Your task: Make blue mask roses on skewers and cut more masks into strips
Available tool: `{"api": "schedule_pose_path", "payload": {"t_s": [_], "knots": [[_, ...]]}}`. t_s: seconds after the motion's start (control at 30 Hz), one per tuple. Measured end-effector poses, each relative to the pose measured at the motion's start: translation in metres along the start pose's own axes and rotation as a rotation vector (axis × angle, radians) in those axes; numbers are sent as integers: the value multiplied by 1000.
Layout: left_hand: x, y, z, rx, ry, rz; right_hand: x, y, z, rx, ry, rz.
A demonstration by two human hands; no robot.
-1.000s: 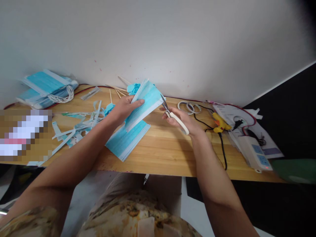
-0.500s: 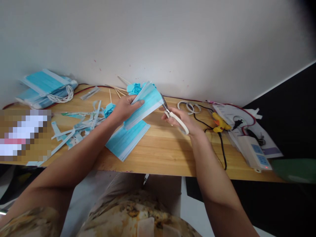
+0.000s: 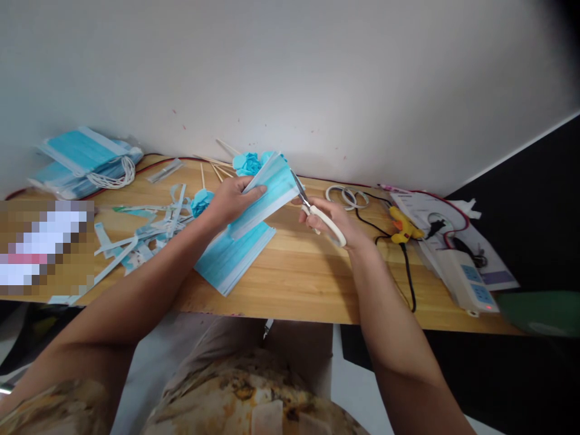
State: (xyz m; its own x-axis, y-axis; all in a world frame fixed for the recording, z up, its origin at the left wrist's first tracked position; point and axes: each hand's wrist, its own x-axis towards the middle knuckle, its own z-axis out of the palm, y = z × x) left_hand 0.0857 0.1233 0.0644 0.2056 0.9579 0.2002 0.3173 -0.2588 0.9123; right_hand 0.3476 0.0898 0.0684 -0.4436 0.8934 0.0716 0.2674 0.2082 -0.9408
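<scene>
My left hand (image 3: 235, 198) pinches a blue and white face mask (image 3: 270, 192) between thumb and fingers, tilted above the table. In my right hand (image 3: 333, 219) is a pair of scissors (image 3: 325, 223) with white handles, my fingers wrapped round them. Their blades lie at the mask's right-hand edge. Below the held mask, a small stack of flat face masks (image 3: 235, 261) rests on the table. Behind and left of my left hand are blue flower shapes (image 3: 247, 163) with thin wooden sticks (image 3: 203, 175).
Cut strips (image 3: 149, 232) lie heaped on the wooden table (image 3: 308, 284) at left. Farther back is a mask pile (image 3: 84, 151) with white cords. On the right are tape rings (image 3: 347, 197), a yellow glue gun (image 3: 402, 226), cables, papers and a power strip (image 3: 469, 281).
The scissors' blades have moved slightly further in across the mask's right edge. My left hand and the mask have shifted a little to the right.
</scene>
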Motion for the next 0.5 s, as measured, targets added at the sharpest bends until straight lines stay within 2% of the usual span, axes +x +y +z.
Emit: {"api": "schedule_pose_path", "payload": {"t_s": [0.23, 0.5], "knots": [[0, -1, 0, -24, -14, -23, 1, 1, 2, 62, 41, 55], [-2, 4, -1, -132, -42, -143, 2, 0, 3, 113, 67, 107]]}}
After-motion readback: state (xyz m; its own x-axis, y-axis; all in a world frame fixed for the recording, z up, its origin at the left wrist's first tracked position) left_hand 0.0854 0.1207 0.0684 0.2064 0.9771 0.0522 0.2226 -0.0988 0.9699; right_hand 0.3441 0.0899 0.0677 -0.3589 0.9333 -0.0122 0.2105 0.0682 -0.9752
